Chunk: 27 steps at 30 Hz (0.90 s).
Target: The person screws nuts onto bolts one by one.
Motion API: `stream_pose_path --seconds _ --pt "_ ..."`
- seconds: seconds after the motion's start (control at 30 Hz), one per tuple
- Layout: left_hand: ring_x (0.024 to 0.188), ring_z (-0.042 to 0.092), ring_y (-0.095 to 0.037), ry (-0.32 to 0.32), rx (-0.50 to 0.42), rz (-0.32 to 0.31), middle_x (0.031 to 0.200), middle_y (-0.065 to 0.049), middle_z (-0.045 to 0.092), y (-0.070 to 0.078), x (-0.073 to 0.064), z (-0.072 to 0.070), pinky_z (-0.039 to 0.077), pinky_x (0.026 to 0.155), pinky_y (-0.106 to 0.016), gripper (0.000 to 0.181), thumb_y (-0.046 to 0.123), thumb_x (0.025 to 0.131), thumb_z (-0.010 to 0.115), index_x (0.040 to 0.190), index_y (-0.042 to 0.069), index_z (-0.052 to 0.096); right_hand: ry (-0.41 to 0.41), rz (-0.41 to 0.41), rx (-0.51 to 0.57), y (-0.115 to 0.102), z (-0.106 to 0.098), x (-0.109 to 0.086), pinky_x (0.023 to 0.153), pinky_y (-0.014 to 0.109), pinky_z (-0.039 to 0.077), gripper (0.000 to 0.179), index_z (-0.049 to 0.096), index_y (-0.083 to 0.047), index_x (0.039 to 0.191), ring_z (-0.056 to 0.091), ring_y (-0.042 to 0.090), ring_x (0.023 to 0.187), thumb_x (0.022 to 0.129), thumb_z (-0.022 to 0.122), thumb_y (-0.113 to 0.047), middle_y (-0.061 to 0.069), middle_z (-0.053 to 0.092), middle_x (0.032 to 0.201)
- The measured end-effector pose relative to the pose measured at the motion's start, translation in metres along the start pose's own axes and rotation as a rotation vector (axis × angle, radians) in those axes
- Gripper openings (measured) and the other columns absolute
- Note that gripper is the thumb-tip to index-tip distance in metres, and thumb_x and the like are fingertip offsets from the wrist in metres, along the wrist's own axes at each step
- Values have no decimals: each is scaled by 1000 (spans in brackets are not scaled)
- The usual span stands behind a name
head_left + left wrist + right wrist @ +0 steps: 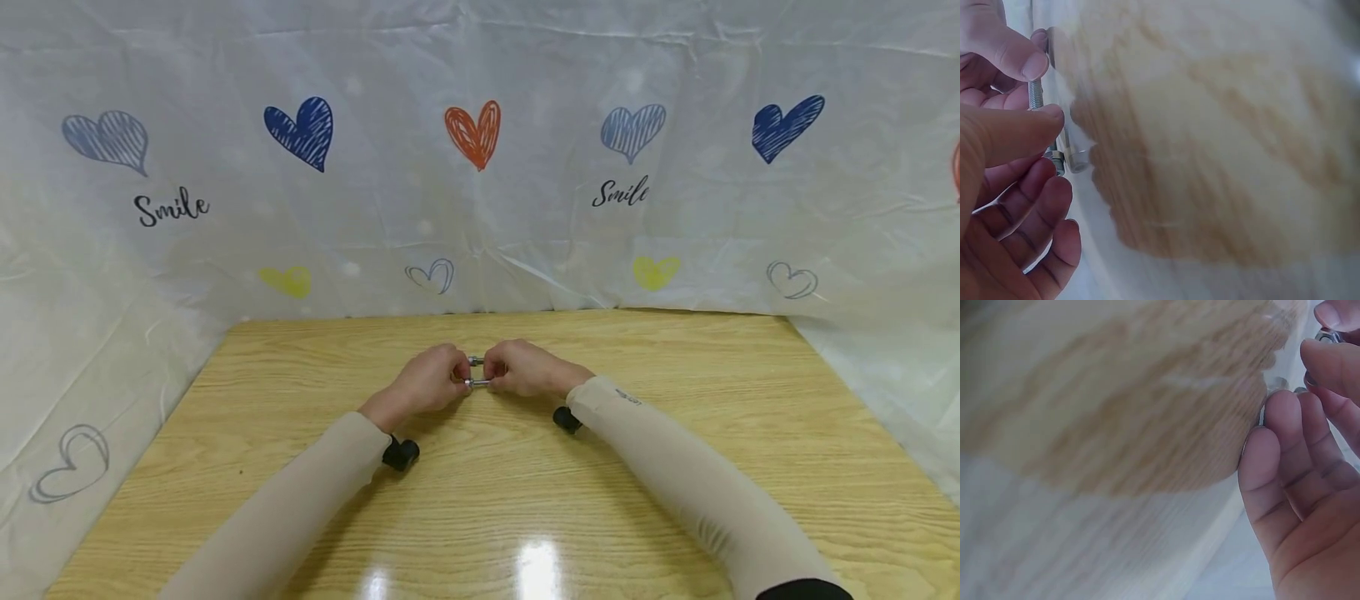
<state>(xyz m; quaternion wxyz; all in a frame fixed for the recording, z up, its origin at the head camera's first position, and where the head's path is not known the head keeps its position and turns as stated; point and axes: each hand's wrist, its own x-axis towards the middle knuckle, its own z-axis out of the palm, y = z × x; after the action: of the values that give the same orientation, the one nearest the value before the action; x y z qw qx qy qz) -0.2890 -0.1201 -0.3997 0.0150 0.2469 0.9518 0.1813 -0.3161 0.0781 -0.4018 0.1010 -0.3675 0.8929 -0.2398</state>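
Note:
Two short metal threaded bolts lie side by side between the hands, a near bolt (482, 382) and a far bolt (477, 361), each with a nut toward its left end. My left hand (432, 379) pinches the nut (1327, 337) on the near bolt between thumb and fingers. From the other side, my right hand (522, 367) grips the bolt, its thumb on the thread (1035, 95) in the left wrist view. Lower in that view another nut (1055, 156) shows by the left fingertips. Whether the bolts join inside the right hand I cannot tell.
Both hands are above a wood-grain table (480, 483), toward its far side. A white sheet (540, 67) printed with hearts hangs behind and along the sides. Small dark wrist cameras, a left one (401, 454) and a right one (567, 420), stick out beneath the sleeves.

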Motion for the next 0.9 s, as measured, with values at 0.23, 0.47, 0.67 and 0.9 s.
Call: stream_pose_path --seconds 0.23,0.47,0.67,0.9 --pt "74 52 -14 -26 6 -21 83 2 56 1 1 1 46 70 -33 11 16 82 75 79 14 65 -15 23 -17 1 1 1 69 25 44 10 64 -17 81 53 10 73 88 70 -14 -7 60 76" --pt "75 52 -14 -27 4 -15 83 2 57 2 2 1 47 71 -33 10 16 83 75 79 14 66 -23 32 -39 0 1 0 69 25 44 9 64 -18 82 53 9 73 89 70 -15 -8 61 77" --pt "76 53 -14 -21 5 -5 83 2 58 0 2 2 47 72 -33 10 15 83 75 79 14 66 -28 40 -44 -1 1 0 69 25 44 7 66 -16 84 53 9 73 89 70 -14 -8 61 78" --pt "77 55 -14 -14 -2 -3 85 1 59 0 0 3 48 72 -33 10 14 82 75 83 13 66 -36 35 -36 -4 0 0 70 24 45 5 66 -15 86 54 9 74 88 71 -14 -8 61 79"
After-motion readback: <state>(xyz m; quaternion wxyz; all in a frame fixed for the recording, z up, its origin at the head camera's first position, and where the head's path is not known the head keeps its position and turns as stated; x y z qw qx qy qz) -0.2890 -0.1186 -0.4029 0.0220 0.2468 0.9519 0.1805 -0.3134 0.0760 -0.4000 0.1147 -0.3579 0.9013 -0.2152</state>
